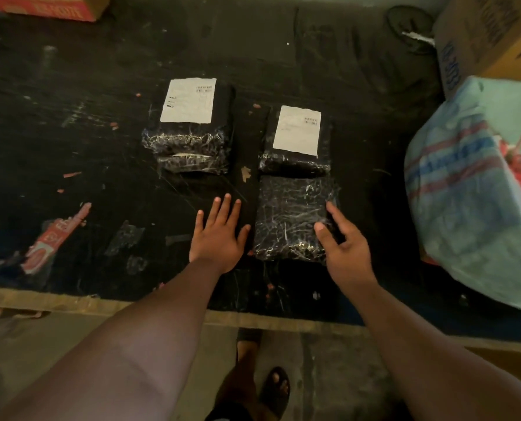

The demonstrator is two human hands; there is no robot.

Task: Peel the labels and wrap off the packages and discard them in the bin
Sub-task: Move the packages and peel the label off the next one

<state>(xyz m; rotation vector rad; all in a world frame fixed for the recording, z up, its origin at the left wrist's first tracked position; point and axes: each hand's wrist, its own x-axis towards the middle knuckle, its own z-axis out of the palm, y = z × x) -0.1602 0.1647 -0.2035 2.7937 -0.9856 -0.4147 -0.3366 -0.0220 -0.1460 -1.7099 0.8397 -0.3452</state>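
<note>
- Packages are lying on the black table (71,123) in front of you: two labelled ones farther out, one unlabelled package (289,217) nearest.
- Your left hand (219,235) is lying flat on the table with fingers spread wide, holding nothing, just beside the unlabelled package's left edge.
- Your right hand (344,241) is touching that package's right side, fingers loosely extended, thumb lying on its shiny wrap.
- The far-left package (192,141) and the far-right package (295,147) are each carrying a white label, well beyond both hands.
</note>
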